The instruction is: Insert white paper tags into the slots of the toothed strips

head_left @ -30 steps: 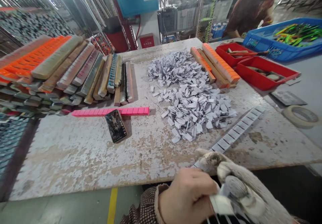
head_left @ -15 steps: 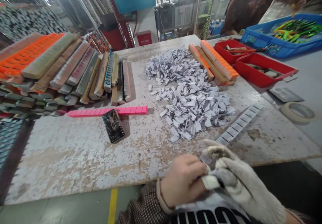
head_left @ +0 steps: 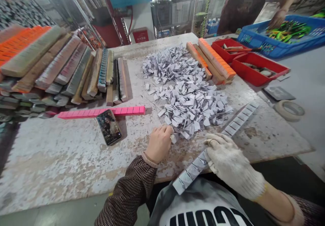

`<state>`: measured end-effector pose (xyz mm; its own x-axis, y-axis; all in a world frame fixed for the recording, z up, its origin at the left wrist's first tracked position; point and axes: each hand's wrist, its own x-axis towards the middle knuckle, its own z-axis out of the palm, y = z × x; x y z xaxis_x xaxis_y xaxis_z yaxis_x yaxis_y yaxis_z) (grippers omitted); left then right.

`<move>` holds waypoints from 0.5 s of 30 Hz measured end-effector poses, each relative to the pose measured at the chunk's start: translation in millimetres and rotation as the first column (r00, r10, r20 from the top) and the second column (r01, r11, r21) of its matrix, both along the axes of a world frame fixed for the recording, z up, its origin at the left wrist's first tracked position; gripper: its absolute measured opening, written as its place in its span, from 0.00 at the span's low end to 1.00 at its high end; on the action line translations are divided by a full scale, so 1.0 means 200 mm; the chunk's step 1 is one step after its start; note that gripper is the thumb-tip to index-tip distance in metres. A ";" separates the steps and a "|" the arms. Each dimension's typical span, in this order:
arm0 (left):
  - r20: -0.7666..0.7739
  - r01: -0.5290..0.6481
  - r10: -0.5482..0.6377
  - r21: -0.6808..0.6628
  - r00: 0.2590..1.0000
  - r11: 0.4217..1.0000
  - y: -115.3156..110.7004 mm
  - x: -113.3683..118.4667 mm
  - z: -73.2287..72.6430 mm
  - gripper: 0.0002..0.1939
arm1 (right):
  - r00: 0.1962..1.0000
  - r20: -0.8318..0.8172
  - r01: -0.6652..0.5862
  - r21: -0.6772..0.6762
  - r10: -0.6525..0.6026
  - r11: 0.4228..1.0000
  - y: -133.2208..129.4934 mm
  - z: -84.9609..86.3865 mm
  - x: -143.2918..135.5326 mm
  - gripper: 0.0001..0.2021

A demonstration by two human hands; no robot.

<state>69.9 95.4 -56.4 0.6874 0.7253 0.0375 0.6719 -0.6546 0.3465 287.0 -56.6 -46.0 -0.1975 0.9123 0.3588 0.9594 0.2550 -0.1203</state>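
Note:
My bare left hand point(head_left: 159, 143) is at the near edge of a heap of small white pieces point(head_left: 189, 100), its fingers closed around something whitish that is too small to name. In my gloved right hand point(head_left: 225, 163) is a segmented white strip point(head_left: 190, 172), gripped at its upper end and slanting down toward my shirt. A similar white strip point(head_left: 240, 120) lies on the table beyond the glove. To the left, a phone point(head_left: 109, 127) with a lit screen leans against a pink segmented bar point(head_left: 129, 110).
Stacked wooden and orange bars point(head_left: 54, 63) fill the table's left side. Orange bars point(head_left: 215, 58), red trays point(head_left: 256, 70), a tape roll point(head_left: 289, 110) and a blue basket point(head_left: 281, 48) are at the right. Another person's hand point(head_left: 278, 19) reaches into the basket.
My left hand has moved from beside my right hand to the heap's edge. The strip in my right hand now shows clearly. The other person's hand has lowered into the basket.

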 end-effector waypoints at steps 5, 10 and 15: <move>0.220 -0.044 0.073 -0.132 0.973 0.990 -0.08 -0.04 0.03 0.05 | 0.993 -0.096 -0.069 -0.074 0.062 0.995 0.02 -0.05 0.07 0.06; 0.622 0.057 0.103 -0.232 0.776 0.971 -0.24 0.01 0.06 0.05 | 0.961 -0.268 -0.066 0.035 0.073 0.997 0.00 -0.04 0.10 0.07; 0.679 0.119 -0.150 0.092 0.719 0.989 -0.39 0.10 0.08 0.06 | 0.839 -0.544 0.036 0.066 0.005 0.997 0.02 0.06 -0.02 0.10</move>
